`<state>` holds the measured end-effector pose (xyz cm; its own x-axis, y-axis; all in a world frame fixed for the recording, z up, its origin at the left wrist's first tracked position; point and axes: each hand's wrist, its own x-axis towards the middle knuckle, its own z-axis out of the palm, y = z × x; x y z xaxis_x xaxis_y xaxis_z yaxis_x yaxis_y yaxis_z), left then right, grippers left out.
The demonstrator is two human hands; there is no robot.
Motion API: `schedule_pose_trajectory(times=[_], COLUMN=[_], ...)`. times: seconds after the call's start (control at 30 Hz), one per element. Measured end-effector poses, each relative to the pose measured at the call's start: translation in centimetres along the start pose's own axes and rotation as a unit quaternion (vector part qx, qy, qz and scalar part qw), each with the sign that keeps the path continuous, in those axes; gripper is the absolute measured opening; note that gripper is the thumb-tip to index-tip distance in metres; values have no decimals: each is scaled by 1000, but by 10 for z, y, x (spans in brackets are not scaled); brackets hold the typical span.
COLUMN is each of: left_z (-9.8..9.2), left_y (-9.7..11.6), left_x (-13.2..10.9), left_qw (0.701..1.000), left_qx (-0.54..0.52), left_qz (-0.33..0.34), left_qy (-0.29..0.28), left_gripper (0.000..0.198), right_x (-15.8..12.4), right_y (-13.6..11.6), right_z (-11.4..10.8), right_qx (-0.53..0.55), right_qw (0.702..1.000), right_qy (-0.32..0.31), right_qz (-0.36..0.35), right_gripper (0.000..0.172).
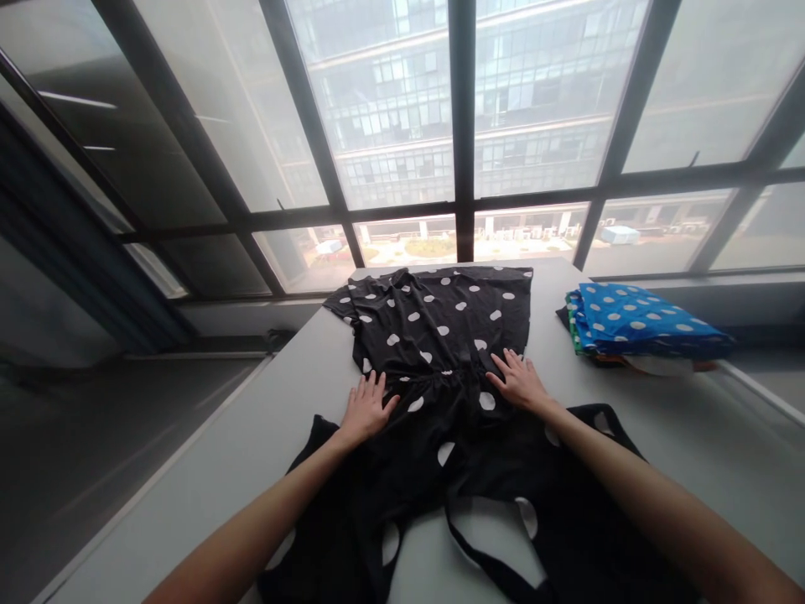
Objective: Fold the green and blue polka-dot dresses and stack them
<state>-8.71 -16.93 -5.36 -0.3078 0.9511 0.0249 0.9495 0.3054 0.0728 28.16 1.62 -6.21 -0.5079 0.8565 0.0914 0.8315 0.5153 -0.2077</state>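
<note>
A black garment with white dots [440, 331] lies spread over the white table, with a gathered waist across its middle. Below the waist it parts into two wide sections, and a narrow dark strap hangs in a curve between them. My left hand [368, 408] rests on the left edge of the waist, fingers spread. On the waist's right side lies my right hand [519, 382], its fingers also apart and flat on the cloth. Neither hand grips the fabric. The lower parts run out of view under my forearms.
On the table's right side sits a stack of folded dotted cloth [641, 319], blue on top with green and other colours beneath. The white table [251, 457] reaches to large windows [390, 101] with dark frames. A dark curtain [81, 218] hangs at the left.
</note>
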Motion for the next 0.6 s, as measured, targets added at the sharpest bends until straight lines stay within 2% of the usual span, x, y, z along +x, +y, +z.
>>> schedule_pose_trajectory(times=[0.1,0.17,0.23,0.3,0.37,0.43,0.5,0.6], left_z=[-8,-16,-24,-29,-28,-24,-19,-14], left_y=[-4,2,18,40,63,78,83,81], left_x=[-14,-22,-31,-42,-52,-61,-66,-72], left_qw=[1000,1000,996,983,966,955,955,960], left_qx=[-9,-5,-1,-20,-50,-66,-65,-60], left_qz=[-10,3,56,155,245,288,290,273], left_qy=[-7,27,75,95,71,23,-16,-34], left_gripper=[76,65,55,52,54,60,64,62], right_x=[-3,-12,-29,-51,-75,-95,-111,-125], right_y=[-9,-23,-42,-61,-72,-72,-62,-42], right_z=[-8,-14,-18,-18,-14,-10,-7,-6], right_qx=[-16,-34,-45,-38,-14,14,35,46], right_qw=[1000,997,994,993,993,992,993,997], right_qy=[16,61,101,105,65,18,-9,0], right_qz=[5,15,10,-32,-95,-127,-113,-58], right_gripper=[71,67,65,63,63,62,62,64])
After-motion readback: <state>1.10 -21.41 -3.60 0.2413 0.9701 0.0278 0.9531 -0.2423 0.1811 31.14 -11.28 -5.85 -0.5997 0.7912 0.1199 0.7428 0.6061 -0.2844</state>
